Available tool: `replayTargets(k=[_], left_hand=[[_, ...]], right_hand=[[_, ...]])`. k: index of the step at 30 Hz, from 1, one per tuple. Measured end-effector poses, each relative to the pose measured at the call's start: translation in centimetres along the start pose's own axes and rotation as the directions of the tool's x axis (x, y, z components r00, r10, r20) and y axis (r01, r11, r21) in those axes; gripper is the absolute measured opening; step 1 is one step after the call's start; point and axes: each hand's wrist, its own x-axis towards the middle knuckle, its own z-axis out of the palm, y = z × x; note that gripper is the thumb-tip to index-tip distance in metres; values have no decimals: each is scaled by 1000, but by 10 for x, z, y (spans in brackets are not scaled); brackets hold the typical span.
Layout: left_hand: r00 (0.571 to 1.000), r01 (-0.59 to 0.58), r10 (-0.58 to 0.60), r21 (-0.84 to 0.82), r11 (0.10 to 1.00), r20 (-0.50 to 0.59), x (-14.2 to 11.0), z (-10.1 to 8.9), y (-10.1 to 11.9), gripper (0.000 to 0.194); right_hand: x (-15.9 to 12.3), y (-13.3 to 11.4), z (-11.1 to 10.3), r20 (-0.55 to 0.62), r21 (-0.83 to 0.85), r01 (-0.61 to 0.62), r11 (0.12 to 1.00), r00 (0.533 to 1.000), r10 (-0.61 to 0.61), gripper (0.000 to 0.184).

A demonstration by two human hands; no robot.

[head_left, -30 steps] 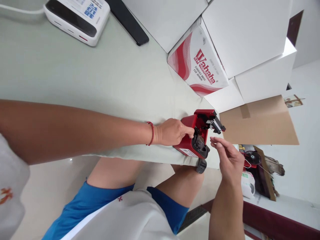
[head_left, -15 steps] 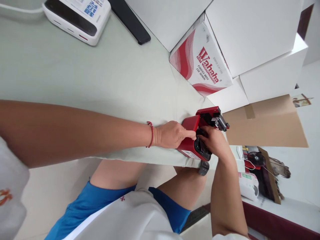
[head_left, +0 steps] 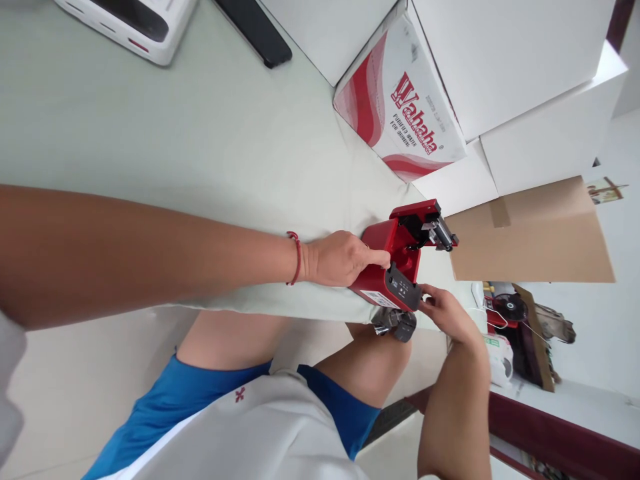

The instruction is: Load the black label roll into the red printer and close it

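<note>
A red box-shaped device (head_left: 380,243), which looks like a label printer, lies at the table's front edge. Its lid (head_left: 417,210) is raised, with a dark metal-roller part on it, and the red inside shows. My left hand (head_left: 343,259) holds the near-left side, the index finger stretched along the rim. Along the opening's front edge runs a black panel (head_left: 401,287) with small print. My right hand (head_left: 445,310) has thumb and fingertips pinched at that panel's right end. Below the device, by my knee, are a glossy dark piece (head_left: 385,320) and a dark grey piece (head_left: 405,327).
A Wahaha water carton (head_left: 407,120) and white boxes (head_left: 505,60) stand behind the device. To the right is a brown cardboard sheet (head_left: 530,237). A white power unit (head_left: 165,50) and a black phone-like slab (head_left: 257,33) lie on the table (head_left: 225,147) at upper left.
My right hand has come out of the device's opening and moved down to the black panel's end. The dark parts inside no longer show; a glossy dark piece now appears below the device.
</note>
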Motion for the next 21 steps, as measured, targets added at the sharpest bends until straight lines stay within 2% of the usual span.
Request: replayTargets(k=[3, 6, 9, 12, 14, 17, 19, 21], left_hand=[[1000, 18, -18, 12, 1000, 21, 0, 1, 0, 43], [998, 29, -30, 17, 999, 56, 0, 0, 1, 42], [998, 19, -21, 30, 999, 58, 1, -1, 1, 41], [997, 27, -29, 34, 999, 68, 2, -2, 2, 41], [996, 43, -46, 29, 999, 78, 2, -2, 2, 42], [995, 50, -51, 13, 999, 82, 2, -2, 2, 43], [995, 43, -43, 4, 999, 87, 1, -2, 1, 44], [995, 35, -36, 8, 999, 92, 0, -2, 0, 43]], right_hand=[[8, 10, 12, 23, 24, -116, 993, 993, 115, 55], [14, 28, 9, -72, -14, -240, 971, 968, 238, 70], [28, 41, 16, -106, -47, -277, 960, 957, 271, 66], [37, 41, 30, -62, -51, -251, 967, 967, 247, 61], [29, 34, 28, -1, -52, -221, 974, 975, 221, 56], [-9, 19, -8, 161, -39, -166, 985, 972, 170, 42], [-42, 7, -45, 212, -33, -133, 991, 968, 137, 46], [-65, -9, -75, 244, 0, -26, 1000, 969, 26, 48]])
